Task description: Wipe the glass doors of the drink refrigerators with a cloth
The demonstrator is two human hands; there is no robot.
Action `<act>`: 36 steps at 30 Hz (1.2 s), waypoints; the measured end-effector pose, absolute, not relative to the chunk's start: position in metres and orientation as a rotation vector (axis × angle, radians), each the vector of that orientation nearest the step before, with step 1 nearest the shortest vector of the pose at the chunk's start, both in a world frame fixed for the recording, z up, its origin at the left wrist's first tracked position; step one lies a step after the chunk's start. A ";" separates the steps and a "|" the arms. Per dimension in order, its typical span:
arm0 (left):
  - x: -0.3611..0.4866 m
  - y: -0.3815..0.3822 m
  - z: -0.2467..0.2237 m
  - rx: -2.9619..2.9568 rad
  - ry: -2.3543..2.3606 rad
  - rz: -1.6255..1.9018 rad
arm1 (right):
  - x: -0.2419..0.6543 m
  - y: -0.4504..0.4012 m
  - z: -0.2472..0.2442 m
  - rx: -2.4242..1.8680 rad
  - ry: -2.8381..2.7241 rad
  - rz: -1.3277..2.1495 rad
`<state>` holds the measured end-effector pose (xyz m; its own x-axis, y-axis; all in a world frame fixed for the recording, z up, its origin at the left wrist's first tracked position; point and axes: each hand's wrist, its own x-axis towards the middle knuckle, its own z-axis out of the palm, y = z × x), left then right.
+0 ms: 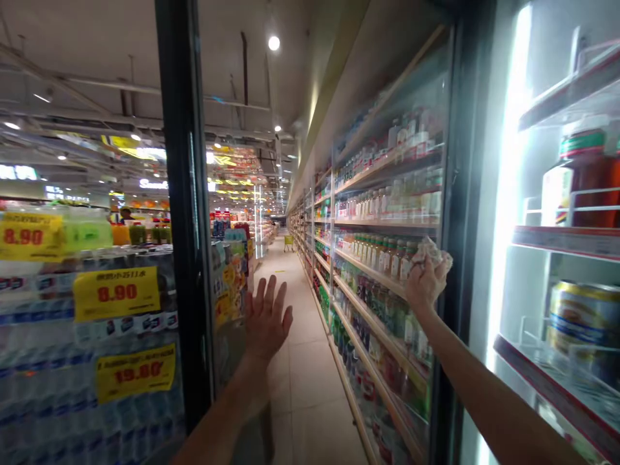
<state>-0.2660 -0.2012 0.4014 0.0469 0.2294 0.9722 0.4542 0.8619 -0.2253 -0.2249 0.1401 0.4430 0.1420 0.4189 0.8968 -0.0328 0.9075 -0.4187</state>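
A glass door (310,361) with a dark frame (179,161) stands swung out in front of me, and the aisle shows through its pane. My left hand (266,310) is raised flat at the pane near the left part of the frame, fingers spread, holding nothing. Whether its palm touches the glass I cannot tell. Close to the right side of the pane, my right hand (427,281) grips a crumpled whitish cloth (429,252) against the glass. Part of the cloth is hidden behind the fingers.
On the right, a lit cooler holds a dark bottle with a green cap (581,168) and cans (584,316) on shelves. Long shelves of bottles (382,252) line the aisle's right side. Stacked bottled water (87,387) with yellow price signs (116,294) stands at left. A yellow cart (289,242) is far off.
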 end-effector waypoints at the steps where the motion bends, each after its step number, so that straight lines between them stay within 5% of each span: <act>1: -0.266 -0.201 0.401 -0.560 -1.538 -0.188 | -0.225 0.138 0.438 -0.321 -1.405 0.328; 9: -0.270 -0.204 0.402 -0.573 -1.539 -0.194 | -0.229 0.064 0.423 0.324 -1.712 -0.207; 16: -0.271 -0.203 0.401 -0.573 -1.552 -0.219 | -0.234 0.088 0.487 -0.202 -1.474 0.247; 22: -0.271 -0.203 0.401 -0.567 -1.536 -0.173 | -0.236 0.018 0.449 0.586 -1.685 -0.338; 30: -0.264 -0.200 0.402 -0.556 -1.549 -0.187 | -0.225 0.132 0.483 -0.218 -1.412 0.235; 36: -0.268 -0.202 0.403 -0.555 -1.526 -0.154 | -0.224 0.100 0.422 0.049 -1.638 0.025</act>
<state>-0.2679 -0.2021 0.4025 0.0623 0.2433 0.9679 0.4319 0.8677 -0.2459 -0.2242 0.1004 0.4220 -0.0673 -0.0171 0.9976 -0.0473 0.9988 0.0139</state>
